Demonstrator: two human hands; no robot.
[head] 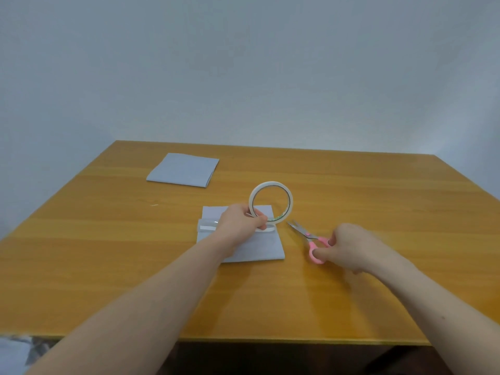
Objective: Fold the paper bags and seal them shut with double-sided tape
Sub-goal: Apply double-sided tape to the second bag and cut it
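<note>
Far left of the table (108, 266), toward the back edge: one folded paper bag (183, 170) lay flat, untouched, well apart from the hands. Whether it was already taped could not be told.

Centre, nearer the front edge: second paper bag (251, 247) lay flat with a tape strip (208, 225) laid across it. Left hand (239, 220) rested on this bag and pinched the rim of the tape roll (270, 203), held upright on edge; the strip appeared joined to the roll under the fingers.

Right of the bag: right hand (351, 246) had fingers curled on the pink handles of the scissors (307, 236), blades lying on the table, pointing toward the roll.

Judged step: cutting the strip free. Next move would call for lifting the scissors and snipping just beside the roll while the left hand kept the tape taut.

Contents of either bag: not visible; both looked flat.
</note>
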